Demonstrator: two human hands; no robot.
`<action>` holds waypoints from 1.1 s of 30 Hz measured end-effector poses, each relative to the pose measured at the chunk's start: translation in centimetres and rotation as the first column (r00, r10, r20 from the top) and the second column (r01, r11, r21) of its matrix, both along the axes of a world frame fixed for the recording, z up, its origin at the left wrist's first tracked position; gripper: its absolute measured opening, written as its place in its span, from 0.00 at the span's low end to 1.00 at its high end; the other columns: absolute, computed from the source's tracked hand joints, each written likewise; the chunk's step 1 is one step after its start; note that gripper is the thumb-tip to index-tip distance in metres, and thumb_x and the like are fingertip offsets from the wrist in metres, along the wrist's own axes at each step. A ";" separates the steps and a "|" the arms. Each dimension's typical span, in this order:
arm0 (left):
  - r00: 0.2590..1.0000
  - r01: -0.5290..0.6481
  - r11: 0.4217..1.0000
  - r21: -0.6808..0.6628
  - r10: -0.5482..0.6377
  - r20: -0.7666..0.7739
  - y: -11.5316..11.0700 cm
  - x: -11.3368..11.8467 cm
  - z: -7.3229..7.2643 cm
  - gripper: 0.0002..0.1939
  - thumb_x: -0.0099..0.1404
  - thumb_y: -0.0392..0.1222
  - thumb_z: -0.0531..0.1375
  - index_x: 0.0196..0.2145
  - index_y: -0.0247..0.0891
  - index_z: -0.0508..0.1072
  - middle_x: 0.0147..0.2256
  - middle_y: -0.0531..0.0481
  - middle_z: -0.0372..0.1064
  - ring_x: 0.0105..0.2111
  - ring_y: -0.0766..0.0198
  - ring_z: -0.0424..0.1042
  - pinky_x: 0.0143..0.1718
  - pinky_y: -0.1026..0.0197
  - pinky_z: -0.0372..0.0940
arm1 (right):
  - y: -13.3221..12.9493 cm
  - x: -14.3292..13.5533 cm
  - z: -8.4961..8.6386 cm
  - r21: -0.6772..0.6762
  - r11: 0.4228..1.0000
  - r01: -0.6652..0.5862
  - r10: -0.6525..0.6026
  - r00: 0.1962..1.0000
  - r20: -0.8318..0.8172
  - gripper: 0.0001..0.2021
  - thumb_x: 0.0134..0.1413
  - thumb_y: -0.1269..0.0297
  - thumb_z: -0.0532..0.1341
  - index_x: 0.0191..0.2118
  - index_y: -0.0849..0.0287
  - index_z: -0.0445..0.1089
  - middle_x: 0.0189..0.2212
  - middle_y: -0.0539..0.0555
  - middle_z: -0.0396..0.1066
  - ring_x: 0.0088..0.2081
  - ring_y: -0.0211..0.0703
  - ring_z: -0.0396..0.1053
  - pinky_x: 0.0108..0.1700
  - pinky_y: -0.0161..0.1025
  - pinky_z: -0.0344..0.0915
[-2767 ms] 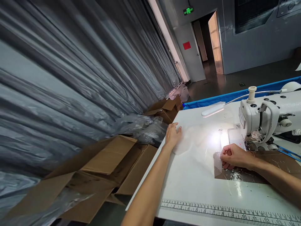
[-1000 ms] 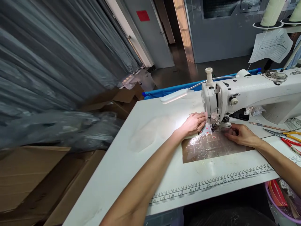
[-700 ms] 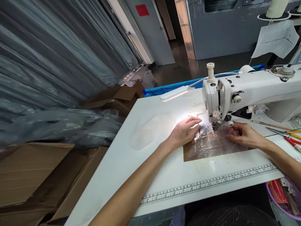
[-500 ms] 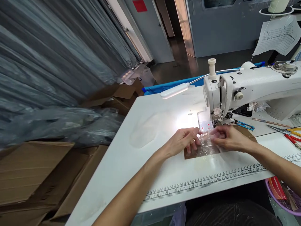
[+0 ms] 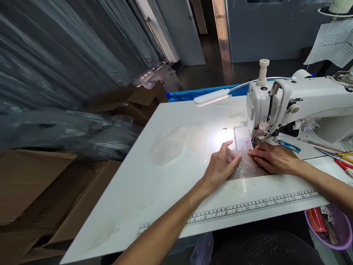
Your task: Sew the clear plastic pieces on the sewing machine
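Observation:
A clear, crinkled plastic sheet [image 5: 242, 171] with small red marks lies on the sewing table, its far part beside the presser foot [image 5: 254, 141] of the white sewing machine [image 5: 256, 106]. My left hand [image 5: 222, 163] rests at the sheet's left edge, thumb and index finger spread, the thumb tip touching the sheet. From the right, my right hand [image 5: 273, 158] lies over the sheet with its fingers drawn together, the tips on the plastic just in front of the presser foot. Its thumb is partly hidden. Brown material [image 5: 289, 151] shows beneath the right hand.
Blue thread snips [image 5: 288, 146], a thin stick [image 5: 320, 144] and scissors [image 5: 328, 152] lie right of the machine. A lamp [image 5: 211, 98] hangs over the white table [image 5: 165, 191], whose front edge carries a printed ruler [image 5: 237, 211]. Cardboard boxes [image 5: 41, 191] stand left, a purple basket [image 5: 340, 230] below right.
My left hand has turned, its index finger now raised away from the thumb. My right hand has settled lower onto the sheet. The view has shifted, putting the machine farther right.

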State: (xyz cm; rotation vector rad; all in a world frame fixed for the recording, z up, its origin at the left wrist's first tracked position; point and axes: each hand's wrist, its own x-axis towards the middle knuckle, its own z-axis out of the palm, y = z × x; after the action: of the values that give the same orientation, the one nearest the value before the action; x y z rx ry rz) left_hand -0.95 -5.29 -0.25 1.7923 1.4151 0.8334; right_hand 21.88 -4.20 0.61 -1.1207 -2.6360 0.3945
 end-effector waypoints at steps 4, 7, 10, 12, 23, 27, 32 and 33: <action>1.000 -0.018 0.999 0.030 0.019 -0.003 0.1 -0.3 0.2 0.30 0.59 0.43 0.63 0.57 0.36 0.60 0.27 0.57 0.72 0.19 0.68 0.69 0.24 0.62 0.67 | 0.5 -0.1 -0.6 0.003 1.000 0.015 -0.015 0.998 0.068 0.17 0.65 0.61 0.52 0.54 0.56 0.71 0.46 0.61 0.69 0.43 0.49 0.70 0.40 0.44 0.70; 0.999 -0.017 0.996 -0.091 0.021 0.039 0.2 -0.7 0.4 0.29 0.60 0.46 0.61 0.57 0.36 0.60 0.25 0.59 0.70 0.16 0.69 0.68 0.21 0.62 0.66 | 0.7 0.1 -0.8 -0.067 0.997 0.047 -0.050 0.998 -0.041 0.16 0.64 0.61 0.53 0.51 0.55 0.72 0.45 0.59 0.70 0.43 0.48 0.71 0.44 0.45 0.70; 0.997 -0.010 0.983 -0.186 0.025 0.076 0.3 -0.8 0.5 0.28 0.59 0.45 0.61 0.56 0.35 0.61 0.24 0.59 0.68 0.17 0.68 0.67 0.20 0.63 0.65 | 0.6 0.3 -1.0 -0.121 0.991 0.060 -0.077 0.988 -0.134 0.16 0.64 0.62 0.53 0.52 0.55 0.72 0.44 0.58 0.70 0.44 0.47 0.70 0.46 0.45 0.69; 0.996 -0.011 0.975 -0.222 0.031 0.085 0.3 -0.9 0.7 0.29 0.58 0.44 0.61 0.55 0.34 0.62 0.25 0.58 0.68 0.18 0.69 0.67 0.20 0.64 0.64 | 0.6 0.4 -1.2 -0.122 0.991 0.053 -0.070 0.988 -0.138 0.16 0.64 0.61 0.53 0.53 0.54 0.72 0.45 0.58 0.70 0.45 0.47 0.70 0.47 0.45 0.68; 0.999 -0.044 0.997 -0.059 0.042 -0.027 0.2 -1.0 -0.4 0.41 0.56 0.44 0.64 0.64 0.40 0.53 0.40 0.50 0.72 0.17 0.71 0.68 0.20 0.62 0.67 | 0.2 -0.4 -1.5 -0.034 0.987 0.155 -0.156 0.987 -0.040 0.21 0.66 0.63 0.48 0.58 0.64 0.66 0.44 0.64 0.69 0.41 0.50 0.68 0.43 0.46 0.68; 0.998 -0.032 0.992 0.123 0.039 -0.055 0.2 -0.8 -0.7 0.35 0.59 0.44 0.62 0.62 0.41 0.55 0.43 0.48 0.72 0.21 0.70 0.71 0.23 0.62 0.69 | 0.2 0.5 -1.4 -0.082 0.988 0.129 -0.141 0.978 -0.157 0.19 0.66 0.62 0.50 0.56 0.59 0.69 0.42 0.60 0.70 0.40 0.46 0.69 0.43 0.45 0.68; 0.992 -0.022 0.981 0.190 0.045 -0.118 0.2 -1.0 -0.5 0.33 0.59 0.43 0.62 0.60 0.40 0.58 0.42 0.47 0.73 0.24 0.68 0.72 0.26 0.62 0.70 | 0.0 1.0 -1.6 -0.072 0.994 0.081 -0.093 0.978 -0.185 0.17 0.65 0.63 0.52 0.53 0.55 0.72 0.44 0.58 0.69 0.41 0.45 0.69 0.43 0.43 0.69; 0.993 -0.020 0.985 0.172 0.040 -0.111 0.2 -1.1 -0.4 0.33 0.59 0.44 0.62 0.60 0.40 0.58 0.41 0.48 0.73 0.23 0.68 0.72 0.26 0.62 0.70 | 0.0 1.0 -1.6 -0.066 0.995 0.072 -0.083 0.980 -0.182 0.17 0.65 0.63 0.52 0.53 0.55 0.72 0.44 0.58 0.69 0.41 0.44 0.69 0.43 0.43 0.69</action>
State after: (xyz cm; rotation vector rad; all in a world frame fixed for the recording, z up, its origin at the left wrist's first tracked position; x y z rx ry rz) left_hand -2.01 -5.11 -0.68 1.9804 1.4849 0.9039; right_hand 22.89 -4.16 -1.02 -1.1420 -2.4270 0.5360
